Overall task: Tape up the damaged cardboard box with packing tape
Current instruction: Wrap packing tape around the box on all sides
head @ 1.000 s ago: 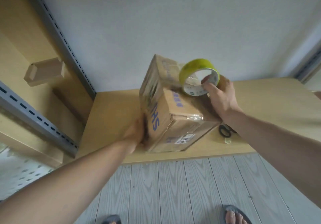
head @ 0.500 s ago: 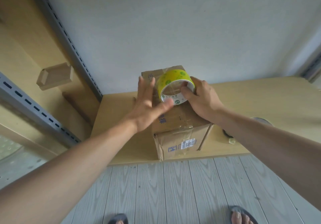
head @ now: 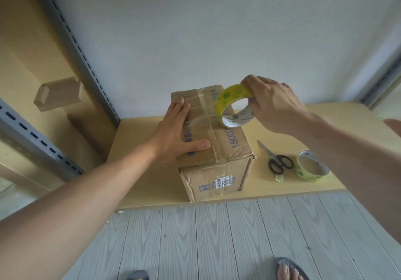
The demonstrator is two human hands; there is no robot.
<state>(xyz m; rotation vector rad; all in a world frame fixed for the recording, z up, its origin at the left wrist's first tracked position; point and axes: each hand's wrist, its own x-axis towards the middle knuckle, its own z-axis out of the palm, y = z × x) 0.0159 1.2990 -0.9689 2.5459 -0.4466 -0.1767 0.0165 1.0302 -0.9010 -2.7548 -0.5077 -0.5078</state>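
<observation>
Left hand presses box; right grips tape.

Yellow green-spotted tape roll — brown box.

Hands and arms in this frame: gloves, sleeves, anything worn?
Nothing worn that shows. Left hand and right hand: no gloves, no rings, no markings. Left forearm and right forearm: no sleeves, no watch or band at the wrists, uncovered as far as the frame edge.
</observation>
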